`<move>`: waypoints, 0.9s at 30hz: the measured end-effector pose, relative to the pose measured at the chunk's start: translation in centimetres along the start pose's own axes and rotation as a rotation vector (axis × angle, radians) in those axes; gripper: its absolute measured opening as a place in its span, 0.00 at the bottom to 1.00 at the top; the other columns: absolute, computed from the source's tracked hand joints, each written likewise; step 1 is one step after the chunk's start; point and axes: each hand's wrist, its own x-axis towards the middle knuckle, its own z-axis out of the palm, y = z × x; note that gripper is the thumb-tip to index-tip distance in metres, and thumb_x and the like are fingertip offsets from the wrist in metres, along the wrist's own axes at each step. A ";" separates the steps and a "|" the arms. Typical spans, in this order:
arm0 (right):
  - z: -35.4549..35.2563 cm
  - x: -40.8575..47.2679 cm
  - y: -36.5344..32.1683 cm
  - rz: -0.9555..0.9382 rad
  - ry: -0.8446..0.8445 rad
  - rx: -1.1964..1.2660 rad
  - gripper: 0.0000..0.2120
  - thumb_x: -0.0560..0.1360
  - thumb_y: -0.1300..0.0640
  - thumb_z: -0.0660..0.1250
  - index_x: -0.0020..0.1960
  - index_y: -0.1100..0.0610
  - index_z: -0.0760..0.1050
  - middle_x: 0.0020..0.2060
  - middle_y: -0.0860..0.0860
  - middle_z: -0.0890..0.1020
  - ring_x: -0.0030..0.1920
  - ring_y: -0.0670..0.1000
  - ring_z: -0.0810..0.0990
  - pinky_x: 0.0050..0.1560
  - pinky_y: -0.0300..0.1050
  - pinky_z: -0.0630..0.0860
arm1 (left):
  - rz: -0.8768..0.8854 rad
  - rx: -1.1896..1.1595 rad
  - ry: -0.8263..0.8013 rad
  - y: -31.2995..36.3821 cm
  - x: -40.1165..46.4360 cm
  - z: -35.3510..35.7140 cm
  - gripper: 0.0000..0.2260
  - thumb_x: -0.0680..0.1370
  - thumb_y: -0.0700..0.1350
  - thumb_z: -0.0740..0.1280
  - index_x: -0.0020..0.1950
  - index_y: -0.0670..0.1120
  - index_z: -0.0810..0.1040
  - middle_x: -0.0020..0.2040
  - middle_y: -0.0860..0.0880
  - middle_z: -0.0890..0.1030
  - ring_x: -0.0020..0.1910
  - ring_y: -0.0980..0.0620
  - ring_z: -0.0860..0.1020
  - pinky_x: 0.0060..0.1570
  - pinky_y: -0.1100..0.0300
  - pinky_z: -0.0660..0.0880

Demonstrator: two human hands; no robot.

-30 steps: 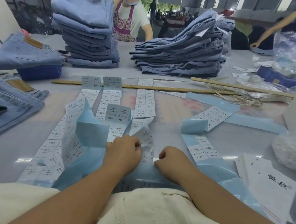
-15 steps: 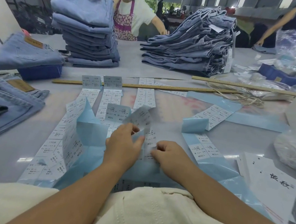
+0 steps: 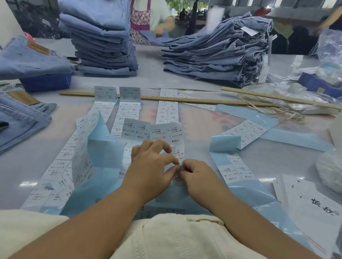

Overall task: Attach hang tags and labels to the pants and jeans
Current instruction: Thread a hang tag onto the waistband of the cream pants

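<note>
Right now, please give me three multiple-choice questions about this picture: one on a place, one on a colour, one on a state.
1. Where does the long wooden ruler lie?
A. across the far ends of the sticker strips
B. on the jeans stack
C. on the cream pants

2. What colour is the sticker backing paper?
A. yellow
B. light blue
C. red

3. What are the hands doing?
A. resting flat
B. holding scissors
C. pinching a label strip

Answers:
1 A, it crosses the strips' tops.
2 B, the peeled sheets are pale blue.
3 C, left hand and right hand pinch the label strip.
</note>
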 end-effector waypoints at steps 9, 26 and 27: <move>0.0 0.1 0.1 -0.026 -0.020 -0.023 0.15 0.78 0.64 0.61 0.33 0.54 0.70 0.27 0.48 0.69 0.28 0.46 0.64 0.24 0.33 0.61 | 0.031 0.002 -0.009 0.0 0.0 0.1 0.06 0.77 0.49 0.69 0.50 0.52 0.86 0.53 0.54 0.77 0.57 0.49 0.70 0.55 0.56 0.57; -0.3 -0.3 -0.3 -0.003 0.031 -0.088 0.20 0.75 0.66 0.62 0.27 0.51 0.67 0.26 0.44 0.69 0.28 0.44 0.65 0.25 0.31 0.63 | -0.054 -0.115 -0.051 0.3 0.0 -0.3 0.09 0.81 0.48 0.63 0.44 0.48 0.79 0.40 0.53 0.80 0.44 0.49 0.76 0.52 0.52 0.66; -0.3 -0.2 -0.3 0.015 0.041 -0.114 0.18 0.75 0.66 0.61 0.28 0.53 0.68 0.27 0.45 0.69 0.28 0.45 0.65 0.25 0.32 0.63 | -0.068 -0.145 -0.033 0.3 -0.1 -0.3 0.08 0.81 0.47 0.64 0.44 0.46 0.78 0.38 0.51 0.80 0.41 0.46 0.77 0.49 0.51 0.68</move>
